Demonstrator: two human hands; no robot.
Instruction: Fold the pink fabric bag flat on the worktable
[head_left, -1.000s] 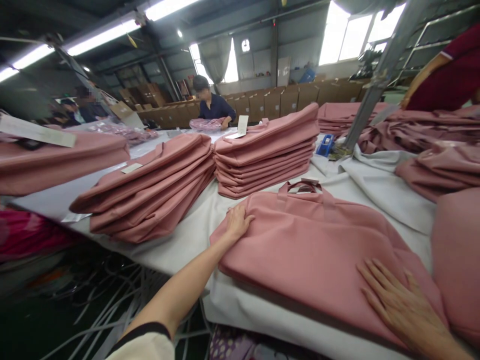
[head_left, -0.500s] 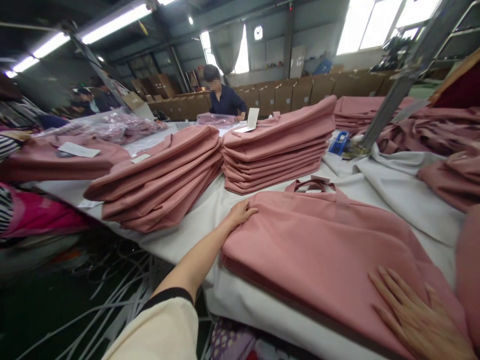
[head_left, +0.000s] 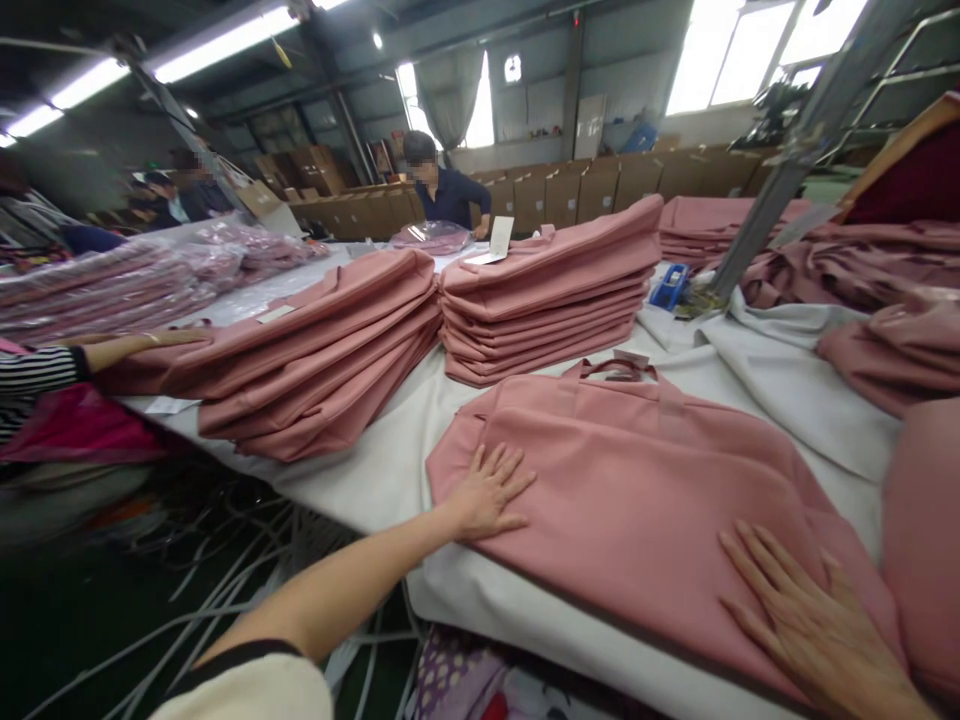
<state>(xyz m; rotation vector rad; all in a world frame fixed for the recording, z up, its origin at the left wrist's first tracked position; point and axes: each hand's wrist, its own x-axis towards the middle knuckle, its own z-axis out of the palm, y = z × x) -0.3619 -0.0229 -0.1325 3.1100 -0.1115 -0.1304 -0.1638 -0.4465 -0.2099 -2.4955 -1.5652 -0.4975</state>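
Observation:
A pink bag (head_left: 615, 490) lies flat in front of me, its short handles (head_left: 619, 370) towards the far side. My left hand (head_left: 491, 495) rests with fingers spread on the bag's left end. On the right part of the bag my right hand (head_left: 795, 600) lies flat, fingers stretched out. Neither hand grips anything. Just beyond the bag rises a neat stack of folded pink bags (head_left: 547, 300) with a white card (head_left: 501, 238) on top. Left of that stands a second, leaning stack of pink bags (head_left: 322, 360).
White cloth (head_left: 810, 400) covers the table. A blue tape dispenser (head_left: 670, 287) sits by a slanted metal post (head_left: 772, 190). A co-worker's striped sleeve (head_left: 37, 375) reaches in at left; another person (head_left: 446, 190) works at the back. Plastic-wrapped bags (head_left: 150, 270) lie far left.
My left hand has moved from the bag's far left corner onto its top face, fingers now spread. My right hand stays flat. At left, the co-worker's hand now rests on a bag.

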